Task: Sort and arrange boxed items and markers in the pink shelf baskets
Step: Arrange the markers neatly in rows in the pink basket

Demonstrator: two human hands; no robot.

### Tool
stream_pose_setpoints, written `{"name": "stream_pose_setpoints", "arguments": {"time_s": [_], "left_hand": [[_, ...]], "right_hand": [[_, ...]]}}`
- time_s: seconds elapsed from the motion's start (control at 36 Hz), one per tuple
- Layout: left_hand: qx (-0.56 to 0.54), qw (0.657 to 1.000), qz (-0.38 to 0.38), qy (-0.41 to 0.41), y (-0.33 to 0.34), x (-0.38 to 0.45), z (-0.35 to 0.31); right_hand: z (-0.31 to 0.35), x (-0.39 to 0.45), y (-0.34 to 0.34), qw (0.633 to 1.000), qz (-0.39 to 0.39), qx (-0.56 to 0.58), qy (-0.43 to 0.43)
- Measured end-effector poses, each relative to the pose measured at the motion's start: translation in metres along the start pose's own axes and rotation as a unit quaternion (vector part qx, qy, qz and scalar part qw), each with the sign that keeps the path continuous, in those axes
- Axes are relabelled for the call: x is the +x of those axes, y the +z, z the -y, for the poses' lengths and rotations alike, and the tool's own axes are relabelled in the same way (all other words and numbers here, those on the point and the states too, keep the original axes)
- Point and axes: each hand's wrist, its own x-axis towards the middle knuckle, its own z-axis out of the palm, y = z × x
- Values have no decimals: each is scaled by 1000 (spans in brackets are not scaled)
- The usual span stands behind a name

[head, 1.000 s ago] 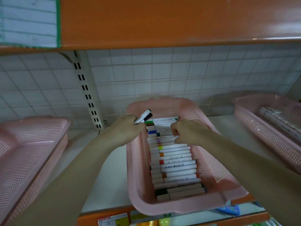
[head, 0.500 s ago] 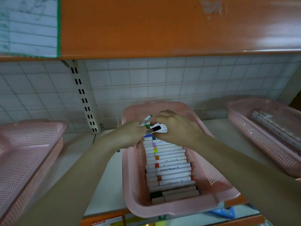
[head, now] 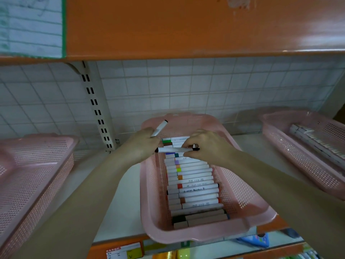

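Middle pink basket (head: 242, 208) sits on the shelf (head: 127, 187), its front end overhanging the shelf edge; a single row of markers (head: 192, 186) lies crosswise inside it, front to back. Right hand (head: 207, 146) pinches a white marker with black ends (head: 175, 150), holding it level just above the far part of the row. Left hand (head: 143, 144) touches that marker's left end and has a closed grip on a second marker (head: 159, 128), which sticks up and away over the basket's back rim. Step in hand, as I read it: laying the black-ended marker into line with the others. Next move calls for lowering it parallel to the row, into a gap near the green and brown caps, without knocking neighbours askew; the left hand could steady the end. The spare marker would follow. Right basket (head: 280, 139) holds a row of boxed items (head: 317, 141). Left basket (head: 37, 165): contents not visible from here.
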Motion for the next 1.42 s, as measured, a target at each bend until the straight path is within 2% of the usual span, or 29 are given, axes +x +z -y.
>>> {"name": "stream_pose_setpoints", "arguments": {"time_s": [0.31,0.39,0.56,0.67,0.81,1.0,1.08,1.25,1.42], "left_hand": [[30,993,105,43,8,-6,0],[29,995,89,40,11,-6,-3],[5,997,70,39,18,-7,-10],[-28,996,68,42,23,-7,-13],[-29,999,43,-1,19,-2,-13],[-37,998,-25,-39,8,8,-2],[-33,998,-24,-49,7,9,0],[-36,998,-14,-46,8,11,5],[-27,1000,6,-13,12,10,5]], "right_hand": [[-5,-1,4,999,-45,27,-8],[0,1,1,998,-39,30,25],[4,5,6,986,13,148,81],[7,8,6,963,17,234,130],[3,9,4,944,23,276,177],[-8,0,14,966,107,194,135],[-10,-2,18,977,128,127,115],[-12,-3,26,978,136,116,103],[-15,-2,37,986,133,54,86]]}}
